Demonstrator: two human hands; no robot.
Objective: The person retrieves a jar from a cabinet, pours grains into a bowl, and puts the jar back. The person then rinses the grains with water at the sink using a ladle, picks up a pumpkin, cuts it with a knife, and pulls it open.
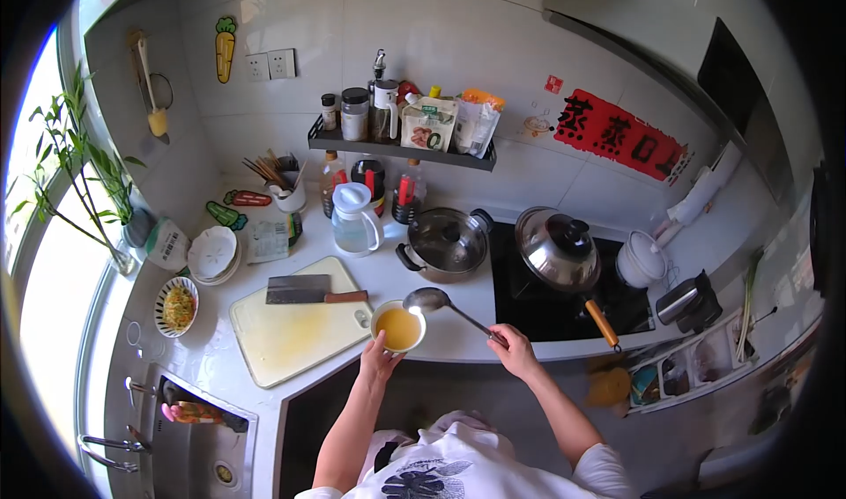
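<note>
My left hand [381, 359] grips a white bowl [421, 340] by its near rim, at the counter's front edge. Yellowish liquid fills much of the bowl. In my right hand [514, 352] is the handle of a metal ladle [428, 299], whose head sits over the bowl's far right rim; whether it touches the rim I cannot tell. Just left of the bowl lies a cream cutting board [282, 345] with a yellow stain. A cleaver [300, 289] with a wooden handle rests across the board's upper part.
A lidded pot [448, 242] stands behind the ladle. On the black cooktop [520, 314] is a lidded wok [564, 251], its handle pointing forward. A water pitcher [352, 221] stands behind the board. At left are a bowl of shredded food [179, 307], stacked plates [213, 254] and the sink [198, 455].
</note>
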